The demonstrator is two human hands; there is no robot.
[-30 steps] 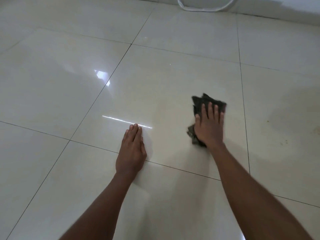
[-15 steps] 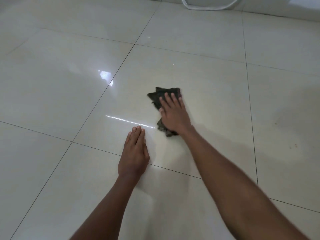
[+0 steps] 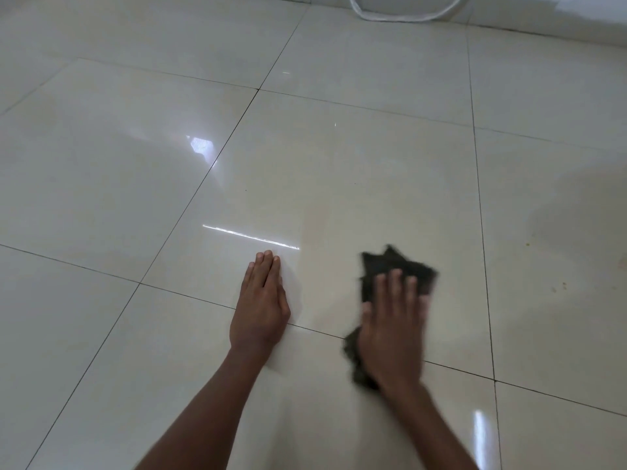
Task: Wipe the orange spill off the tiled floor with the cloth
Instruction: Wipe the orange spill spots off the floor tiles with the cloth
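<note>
A dark, crumpled cloth (image 3: 393, 266) lies flat on the glossy cream tiled floor (image 3: 339, 157). My right hand (image 3: 393, 327) presses down on the cloth, fingers spread over it, blurred by motion. My left hand (image 3: 263, 303) rests flat on the floor to the left of the cloth, fingers together, holding nothing. A faint orange smear (image 3: 315, 222) shows on the tile just beyond the cloth. Small orange specks (image 3: 556, 286) dot the tile at the right.
A white hose or cable loop (image 3: 400, 13) lies at the far edge by the wall base (image 3: 576, 25). Dark grout lines cross the floor. Bright reflections (image 3: 200, 144) shine on the tiles at left.
My right hand has swept the cloth from the left, near my left hand, back toward the right and closer to me. My left hand stays planted.
</note>
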